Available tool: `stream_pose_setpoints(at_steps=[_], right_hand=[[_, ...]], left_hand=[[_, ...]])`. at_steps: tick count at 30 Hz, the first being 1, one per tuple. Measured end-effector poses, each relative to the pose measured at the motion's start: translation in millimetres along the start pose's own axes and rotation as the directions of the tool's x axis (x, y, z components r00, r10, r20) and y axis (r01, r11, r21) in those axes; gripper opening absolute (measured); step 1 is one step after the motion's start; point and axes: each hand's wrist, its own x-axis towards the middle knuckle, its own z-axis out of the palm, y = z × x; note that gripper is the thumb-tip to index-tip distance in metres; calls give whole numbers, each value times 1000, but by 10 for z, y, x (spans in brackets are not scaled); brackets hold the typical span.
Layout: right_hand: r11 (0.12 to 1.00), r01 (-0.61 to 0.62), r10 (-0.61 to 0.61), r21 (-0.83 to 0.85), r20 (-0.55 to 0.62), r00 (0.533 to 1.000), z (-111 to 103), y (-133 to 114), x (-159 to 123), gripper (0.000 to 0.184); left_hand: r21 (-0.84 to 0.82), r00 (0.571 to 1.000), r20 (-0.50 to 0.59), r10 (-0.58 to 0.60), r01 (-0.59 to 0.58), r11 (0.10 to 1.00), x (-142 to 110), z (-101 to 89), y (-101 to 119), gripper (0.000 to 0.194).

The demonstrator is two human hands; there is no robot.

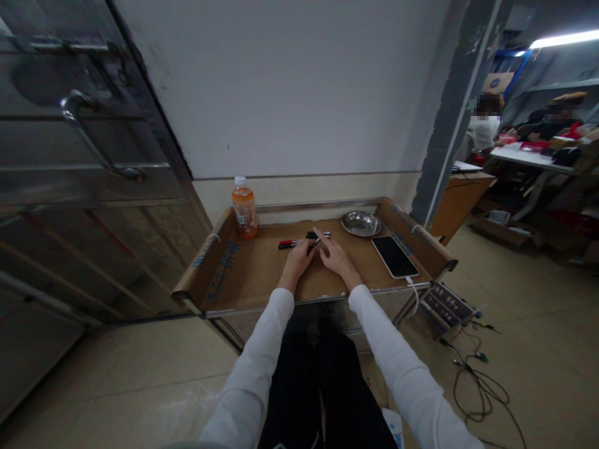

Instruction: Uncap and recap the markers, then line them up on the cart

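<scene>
Hands, two, bare, close together over the middle of the surface, fingertips nearly meeting. Left hand [296, 259]: fingers bent around the near end of a dark pen [317, 241]. Right hand [334, 254]: fingers stretched toward the far end of the same pen; whether they grip it or merely touch it cannot be told. White sleeves [255, 368] on both arms.

Dark pen, one: slim, slanted, between the two hands, above the cardboard.

Pens, lying: one red-ended pen [285, 243] and one black-ended pen [284, 247], side by side, just left of the left hand; one further black pen [311, 235] beyond the fingertips, partly covered by them.

Surface [262, 277], one: brown cardboard lining, raised side walls, blue print at the left.

Bottle [244, 211], one: orange contents, white cap, upright in the far left corner.

Dish [361, 223], one: round, shallow, shiny metal, toward the far right.

Phone [395, 256], one: dark screen, pale edge, lying face up near the right wall, well apart from the right hand; white cable [414, 299] attached at its near end and hanging over the edge.

Surroundings: metal door [37, 143] with curved handle, left; pale wall [299, 87], behind; dark cords [482, 390] on the floor, right; people beyond, at a white table [528, 156].
</scene>
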Motion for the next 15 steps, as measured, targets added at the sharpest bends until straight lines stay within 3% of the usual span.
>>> stream_pose_setpoints(at_steps=[4,9,12,15], right_hand=[[999,9,-8,46,-24,1000,40,3,7,69],[995,-93,93,-45,4,996,160,90,24,48],[982,-157,160,-101,26,987,218,134,26,45],[972,-194,201,-134,48,978,239,149,24,49]], left_hand=[[45,982,-111,-153,159,986,-44,-64,66,18],[330,914,-272,-301,382,863,-147,-121,125,19],[403,893,-278,-355,444,800,-177,-122,133,25],[423,901,-232,-365,432,796,-172,-118,142,29]])
